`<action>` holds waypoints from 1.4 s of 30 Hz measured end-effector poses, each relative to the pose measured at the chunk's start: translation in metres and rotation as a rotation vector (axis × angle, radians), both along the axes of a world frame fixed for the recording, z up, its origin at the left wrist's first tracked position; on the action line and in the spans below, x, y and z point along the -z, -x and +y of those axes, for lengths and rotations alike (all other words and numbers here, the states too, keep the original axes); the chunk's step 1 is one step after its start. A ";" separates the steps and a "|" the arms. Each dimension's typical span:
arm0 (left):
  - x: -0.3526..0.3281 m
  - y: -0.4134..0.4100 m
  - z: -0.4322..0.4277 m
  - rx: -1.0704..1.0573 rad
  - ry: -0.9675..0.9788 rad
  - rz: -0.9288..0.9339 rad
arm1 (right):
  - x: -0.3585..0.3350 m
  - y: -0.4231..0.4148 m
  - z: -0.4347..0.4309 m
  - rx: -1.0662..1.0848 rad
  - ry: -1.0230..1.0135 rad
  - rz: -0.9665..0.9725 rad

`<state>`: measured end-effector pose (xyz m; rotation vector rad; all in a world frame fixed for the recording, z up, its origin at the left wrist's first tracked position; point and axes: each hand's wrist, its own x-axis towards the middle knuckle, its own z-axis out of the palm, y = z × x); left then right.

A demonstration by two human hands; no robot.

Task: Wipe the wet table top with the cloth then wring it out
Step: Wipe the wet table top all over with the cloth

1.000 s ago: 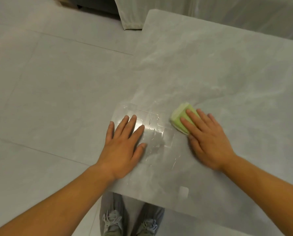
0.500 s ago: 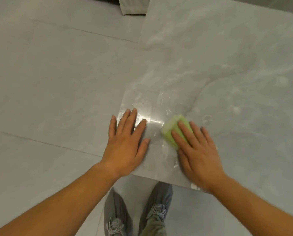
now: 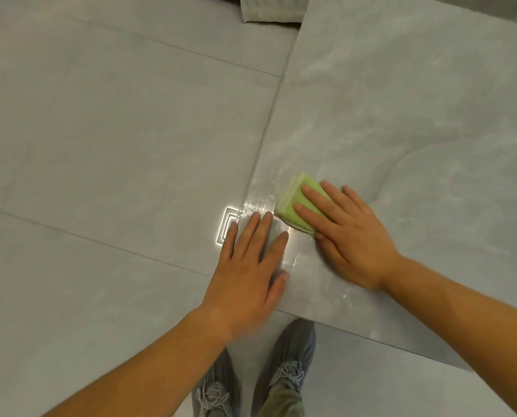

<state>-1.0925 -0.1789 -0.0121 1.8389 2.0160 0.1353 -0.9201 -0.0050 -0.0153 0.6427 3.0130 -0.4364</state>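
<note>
A folded light-green cloth [image 3: 293, 203] lies on the grey marble table top [image 3: 416, 115], close to its near-left corner. My right hand [image 3: 344, 233] presses flat on the cloth, fingers spread over its top. My left hand [image 3: 251, 269] rests palm down on the table's corner, just left of the cloth, fingers apart and holding nothing. Wet streaks and droplets [image 3: 260, 204] glisten on the surface between and ahead of the two hands.
The table's left edge [image 3: 269, 121] runs up from the corner, its near edge [image 3: 371, 332] slants to the right. Grey floor tiles [image 3: 100, 130] lie to the left. My grey shoes [image 3: 290, 368] stand below the near edge. A pale curtain hem [image 3: 269, 10] hangs at the top.
My right hand slid the cloth leftward toward the table's corner over the wet patch. My left hand stayed flat on the corner. The view shifted to the left and down.
</note>
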 end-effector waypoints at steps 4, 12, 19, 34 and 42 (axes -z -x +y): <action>0.002 0.003 -0.013 0.005 -0.027 -0.032 | 0.003 0.058 0.044 0.276 -0.008 -0.003; 0.000 -0.003 -0.012 -0.412 -0.031 -0.400 | 0.004 0.030 -0.028 -0.102 -0.012 -0.001; 0.004 0.000 -0.011 -0.418 -0.023 -0.437 | 0.005 0.051 -0.036 0.194 -0.010 0.080; 0.005 -0.009 -0.043 -0.307 0.010 -0.302 | 0.002 -0.059 -0.106 0.524 -0.034 0.028; 0.009 -0.011 -0.050 -0.432 -0.076 -0.563 | 0.001 0.038 -0.075 0.466 0.016 0.029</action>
